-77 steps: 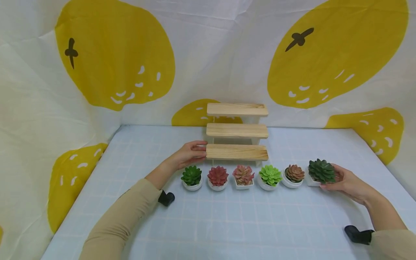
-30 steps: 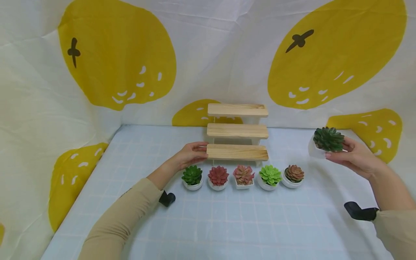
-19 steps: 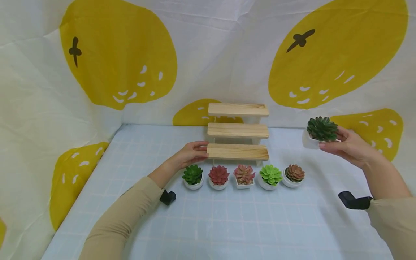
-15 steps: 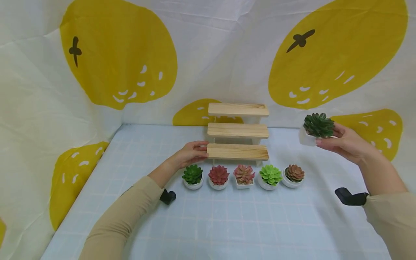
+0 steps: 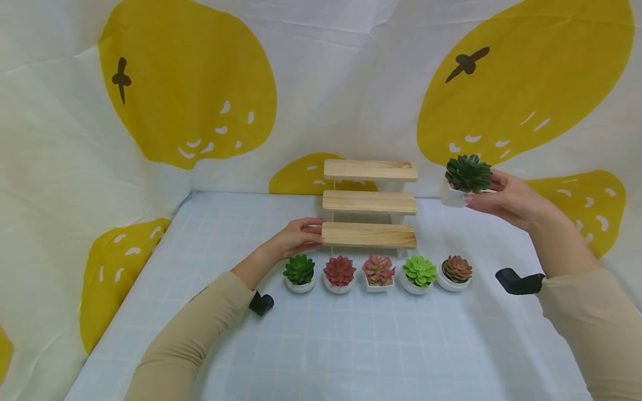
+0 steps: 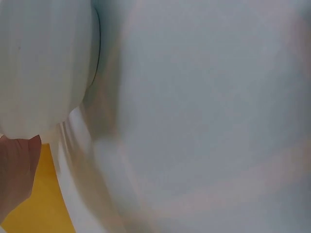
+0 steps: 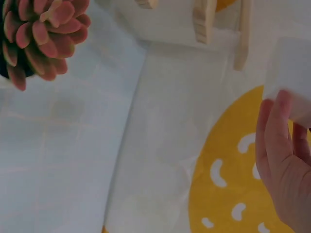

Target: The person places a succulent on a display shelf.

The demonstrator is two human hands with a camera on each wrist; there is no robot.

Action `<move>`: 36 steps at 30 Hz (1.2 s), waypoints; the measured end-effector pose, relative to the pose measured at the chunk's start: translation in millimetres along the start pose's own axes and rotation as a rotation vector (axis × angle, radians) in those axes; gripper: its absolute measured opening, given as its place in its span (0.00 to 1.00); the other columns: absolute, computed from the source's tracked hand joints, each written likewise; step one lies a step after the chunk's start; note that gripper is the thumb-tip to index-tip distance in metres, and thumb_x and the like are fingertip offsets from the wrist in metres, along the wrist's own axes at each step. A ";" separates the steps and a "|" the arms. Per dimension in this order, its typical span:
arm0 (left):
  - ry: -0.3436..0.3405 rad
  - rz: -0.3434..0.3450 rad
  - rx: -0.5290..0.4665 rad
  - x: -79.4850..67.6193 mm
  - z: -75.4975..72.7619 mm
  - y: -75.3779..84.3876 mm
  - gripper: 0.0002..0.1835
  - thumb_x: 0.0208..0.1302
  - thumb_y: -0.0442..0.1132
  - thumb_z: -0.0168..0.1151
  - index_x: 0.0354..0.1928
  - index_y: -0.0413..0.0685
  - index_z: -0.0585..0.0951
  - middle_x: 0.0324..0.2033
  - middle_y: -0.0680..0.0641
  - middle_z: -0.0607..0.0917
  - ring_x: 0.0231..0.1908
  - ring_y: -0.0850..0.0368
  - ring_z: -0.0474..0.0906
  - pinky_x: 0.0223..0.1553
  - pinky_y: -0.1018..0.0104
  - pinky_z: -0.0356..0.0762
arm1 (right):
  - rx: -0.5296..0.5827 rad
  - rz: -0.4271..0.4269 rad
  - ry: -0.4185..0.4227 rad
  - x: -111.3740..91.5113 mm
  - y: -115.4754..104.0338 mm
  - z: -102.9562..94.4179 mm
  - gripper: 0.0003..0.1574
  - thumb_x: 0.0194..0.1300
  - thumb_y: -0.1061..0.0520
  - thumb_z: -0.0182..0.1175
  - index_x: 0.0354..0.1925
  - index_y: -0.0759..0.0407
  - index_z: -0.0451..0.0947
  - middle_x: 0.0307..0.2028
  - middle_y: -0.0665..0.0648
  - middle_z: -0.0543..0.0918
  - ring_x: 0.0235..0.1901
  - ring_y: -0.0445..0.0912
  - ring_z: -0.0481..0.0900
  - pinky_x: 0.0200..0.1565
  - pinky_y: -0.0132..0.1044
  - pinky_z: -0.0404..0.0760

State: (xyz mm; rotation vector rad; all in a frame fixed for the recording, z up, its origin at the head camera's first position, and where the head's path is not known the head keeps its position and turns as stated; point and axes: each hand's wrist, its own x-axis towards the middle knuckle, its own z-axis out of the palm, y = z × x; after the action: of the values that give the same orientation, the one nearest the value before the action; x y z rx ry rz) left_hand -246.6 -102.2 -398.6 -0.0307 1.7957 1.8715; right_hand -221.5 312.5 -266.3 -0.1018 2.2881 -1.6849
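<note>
My right hand holds a dark green succulent in a white square pot, raised above the table to the right of the stand. In the right wrist view its fingers grip the side of this white pot. My left hand grips the left end of the lowest board of a three-tier wooden stand, fingers and thumb at the board's end. A white pot fills the upper left of the left wrist view, with part of the left hand beyond it.
Before the stand, several potted succulents stand in a row: green, dark red, pink, bright green and brown. A white cloth with yellow fruit shapes hangs behind the pale blue checked table.
My right hand has lifted the dark green succulent from the row's right end, carried it up and back, then left toward the stand. My left hand has stayed at the stand.
</note>
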 end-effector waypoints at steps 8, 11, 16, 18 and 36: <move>0.002 0.001 0.002 0.1 0.2 0.0 0.29 0.60 0.24 0.58 0.65 0.42 0.66 0.57 0.35 0.72 0.51 0.47 0.73 0.54 0.57 0.74 | 0.106 0.027 0.004 17.6 -22.0 17.3 0.53 0.63 0.66 0.58 0.73 0.57 0.35 0.69 0.64 0.47 0.43 0.34 0.76 0.44 0.29 0.80; 0.004 0.003 0.009 -0.5 0.5 1.2 0.29 0.60 0.24 0.58 0.65 0.42 0.66 0.57 0.36 0.73 0.51 0.47 0.74 0.54 0.57 0.74 | 0.114 0.008 0.005 24.6 -29.1 24.3 0.52 0.62 0.66 0.58 0.73 0.57 0.38 0.68 0.63 0.48 0.44 0.35 0.75 0.44 0.28 0.80; 0.013 -0.011 0.003 -0.3 0.3 1.8 0.29 0.60 0.24 0.58 0.64 0.42 0.67 0.57 0.36 0.73 0.50 0.47 0.74 0.53 0.58 0.74 | 0.138 -0.022 -0.012 36.6 -38.8 37.7 0.49 0.61 0.66 0.59 0.72 0.56 0.44 0.66 0.62 0.54 0.45 0.38 0.75 0.45 0.30 0.80; 0.012 -0.011 0.007 0.1 0.0 1.5 0.29 0.60 0.24 0.58 0.64 0.42 0.67 0.56 0.36 0.73 0.50 0.47 0.74 0.53 0.57 0.74 | 0.156 -0.028 -0.017 41.5 -42.2 43.6 0.50 0.61 0.66 0.60 0.72 0.56 0.44 0.66 0.62 0.54 0.45 0.38 0.75 0.44 0.31 0.80; 0.011 -0.005 -0.001 1.7 0.1 0.3 0.30 0.59 0.22 0.57 0.65 0.40 0.66 0.55 0.35 0.74 0.48 0.49 0.75 0.53 0.56 0.74 | 0.176 -0.028 -0.009 83.5 -63.8 94.0 0.45 0.59 0.68 0.60 0.68 0.63 0.47 0.59 0.60 0.61 0.47 0.47 0.71 0.51 0.38 0.75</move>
State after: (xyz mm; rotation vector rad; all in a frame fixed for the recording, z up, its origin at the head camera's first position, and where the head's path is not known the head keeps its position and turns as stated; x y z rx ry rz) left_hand -248.1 -101.5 -398.9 -0.0460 1.8006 1.8724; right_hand -282.4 186.8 -247.7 -0.1037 2.1305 -1.8875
